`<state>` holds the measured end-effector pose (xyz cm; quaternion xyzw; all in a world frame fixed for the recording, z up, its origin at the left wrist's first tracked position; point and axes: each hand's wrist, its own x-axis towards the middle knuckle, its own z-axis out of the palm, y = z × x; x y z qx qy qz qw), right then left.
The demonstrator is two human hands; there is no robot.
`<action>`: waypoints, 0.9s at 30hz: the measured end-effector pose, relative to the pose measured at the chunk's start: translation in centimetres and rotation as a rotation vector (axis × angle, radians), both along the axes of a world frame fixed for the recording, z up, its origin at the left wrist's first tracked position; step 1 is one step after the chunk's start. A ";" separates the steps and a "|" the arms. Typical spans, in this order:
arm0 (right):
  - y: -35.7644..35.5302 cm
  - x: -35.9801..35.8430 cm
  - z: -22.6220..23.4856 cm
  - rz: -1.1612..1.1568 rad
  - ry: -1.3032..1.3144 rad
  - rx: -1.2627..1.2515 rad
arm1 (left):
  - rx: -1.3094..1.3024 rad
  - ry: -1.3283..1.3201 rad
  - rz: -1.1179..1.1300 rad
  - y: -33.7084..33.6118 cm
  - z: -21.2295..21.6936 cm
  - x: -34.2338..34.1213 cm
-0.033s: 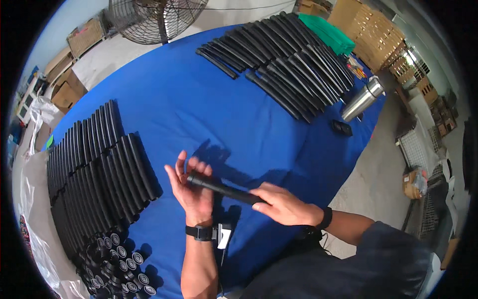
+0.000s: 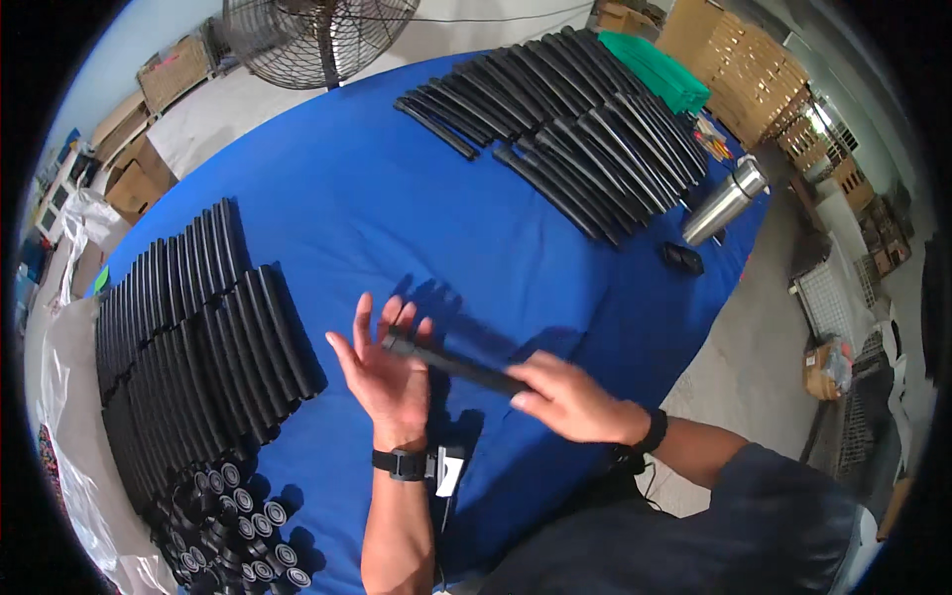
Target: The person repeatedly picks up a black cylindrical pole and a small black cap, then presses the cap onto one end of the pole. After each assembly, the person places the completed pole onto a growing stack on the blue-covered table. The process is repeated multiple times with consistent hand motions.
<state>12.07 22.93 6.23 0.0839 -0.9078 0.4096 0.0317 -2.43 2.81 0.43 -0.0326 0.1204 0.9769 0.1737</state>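
My right hand (image 2: 570, 399) is closed around the near end of a black tube (image 2: 461, 368). The tube slants up to the left, and its wider, cap-like end lies over the palm of my left hand (image 2: 389, 369). That left hand is palm up, its fingers spread and not wrapped round the tube; whether the palm touches it I cannot tell. At the left lie two rows of similar black tubes (image 2: 213, 342), side by side. Just below them is a heap of short black round caps (image 2: 243, 526) with pale rings on their faces.
More black tubes (image 2: 585, 129) lie in rows at the far right of the blue cloth-covered table (image 2: 327, 188). Beside them are a green bundle (image 2: 654, 71), a steel bottle (image 2: 726, 201) and a small black case (image 2: 682, 259). A fan (image 2: 322, 40) stands beyond the far edge.
The tube's wide end has shifted slightly up and to the right over my left palm. My right hand has moved a little upward with it.
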 end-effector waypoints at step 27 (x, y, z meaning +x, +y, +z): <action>23.4 -16.3 -3.6 -0.551 0.368 0.884 | -0.293 0.071 -0.064 0.3 0.3 -0.2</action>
